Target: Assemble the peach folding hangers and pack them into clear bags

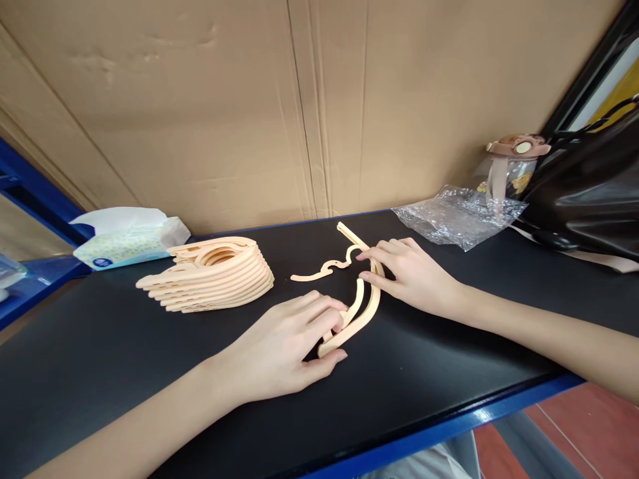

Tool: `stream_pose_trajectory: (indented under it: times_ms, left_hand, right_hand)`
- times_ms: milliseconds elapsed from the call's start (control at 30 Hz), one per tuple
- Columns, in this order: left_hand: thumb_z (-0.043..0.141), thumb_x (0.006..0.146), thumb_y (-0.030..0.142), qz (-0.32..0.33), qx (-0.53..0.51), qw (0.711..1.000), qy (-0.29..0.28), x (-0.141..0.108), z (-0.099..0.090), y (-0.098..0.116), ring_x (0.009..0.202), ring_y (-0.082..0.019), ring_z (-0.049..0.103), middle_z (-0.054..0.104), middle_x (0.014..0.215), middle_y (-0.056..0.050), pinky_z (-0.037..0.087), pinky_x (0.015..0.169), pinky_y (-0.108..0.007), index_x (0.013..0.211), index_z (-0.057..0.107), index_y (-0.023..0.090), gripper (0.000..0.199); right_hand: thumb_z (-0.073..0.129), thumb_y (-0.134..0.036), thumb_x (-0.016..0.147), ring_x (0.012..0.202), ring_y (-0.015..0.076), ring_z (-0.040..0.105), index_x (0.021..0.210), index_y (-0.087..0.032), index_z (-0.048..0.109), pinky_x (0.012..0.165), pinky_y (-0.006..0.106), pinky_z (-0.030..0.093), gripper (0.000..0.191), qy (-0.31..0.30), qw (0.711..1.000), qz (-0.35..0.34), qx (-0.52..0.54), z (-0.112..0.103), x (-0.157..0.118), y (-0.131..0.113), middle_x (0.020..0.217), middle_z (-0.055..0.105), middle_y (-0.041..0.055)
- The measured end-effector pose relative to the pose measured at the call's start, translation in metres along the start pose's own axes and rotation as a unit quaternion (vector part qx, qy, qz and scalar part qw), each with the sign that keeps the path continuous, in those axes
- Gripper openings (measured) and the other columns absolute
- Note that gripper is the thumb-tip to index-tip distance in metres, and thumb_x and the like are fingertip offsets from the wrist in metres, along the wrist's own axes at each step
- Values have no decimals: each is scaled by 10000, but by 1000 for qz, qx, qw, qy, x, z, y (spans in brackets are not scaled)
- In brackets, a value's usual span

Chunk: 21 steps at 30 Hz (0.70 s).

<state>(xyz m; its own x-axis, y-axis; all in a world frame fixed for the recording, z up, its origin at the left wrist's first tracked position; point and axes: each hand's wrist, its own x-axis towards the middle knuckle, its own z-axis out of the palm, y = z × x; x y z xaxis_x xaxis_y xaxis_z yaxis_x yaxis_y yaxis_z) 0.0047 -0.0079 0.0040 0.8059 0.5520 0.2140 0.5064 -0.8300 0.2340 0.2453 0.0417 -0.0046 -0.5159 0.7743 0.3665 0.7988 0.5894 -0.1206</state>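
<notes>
Hanger (362,321) on the table (210,439), right of the stack (227,287). Left hand (287,339) has its fingers curled around the hanger's near end, thumb on the other side; right hand (417,274) pinches it higher up, fingers and thumb closed on the frame. Firmness of either grip: can't tell. Wavy arm (312,276) points toward the stack; its joint is hidden under the right fingers. Risks: uneven push could twist or crack the thin parts; a loose left hold could let the near end spring out; a leftward slip could knock the stack, spilling its layers.
</notes>
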Motion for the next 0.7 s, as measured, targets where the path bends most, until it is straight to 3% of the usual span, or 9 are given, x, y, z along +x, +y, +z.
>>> stream_pose_trajectory:
  times_ms: [233, 400, 567, 700]
  left_hand:
    - [509, 874, 141, 11, 22, 1000, -2, -1, 1, 0, 905, -140, 543, 612, 1073, 11, 435, 790, -270, 910, 483, 201, 75]
    - [487, 903, 172, -28, 75, 996, 47, -1, 4, -5, 1032, -171, 548, 575, 1153, -27, 437, 863, -302, 1005, 505, 198, 107]
    - [475, 908, 166, -74, 133, 984, 96, 0, 5, -10, 818, -174, 560, 580, 921, -17, 445, 685, -297, 928, 492, 186, 34]
    - [485, 891, 161, -124, 142, 978, 94, 1, 5, -9, 630, -154, 520, 522, 694, 23, 369, 541, -266, 792, 458, 191, 107]
  right_hand:
    - [451, -296, 953, 943, 216, 582, 1113, -184, 618, 875, 378, 365, 257, -13, 1000, -10, 17, 0, 0, 1, 956, 645, 55]
    - [466, -259, 948, 907, 190, 575, 1115, -201, 627, 858, 354, 355, 240, -29, 996, -70, 40, -1, 0, 0, 935, 634, 42]
    - [487, -301, 946, 868, 171, 565, 1091, -207, 657, 865, 344, 342, 241, -40, 990, -122, 61, -4, -1, -4, 903, 625, 32]
    - [467, -316, 956, 822, 160, 562, 1062, -196, 668, 872, 342, 343, 257, -59, 985, -150, 58, -6, -2, -6, 841, 605, 23]
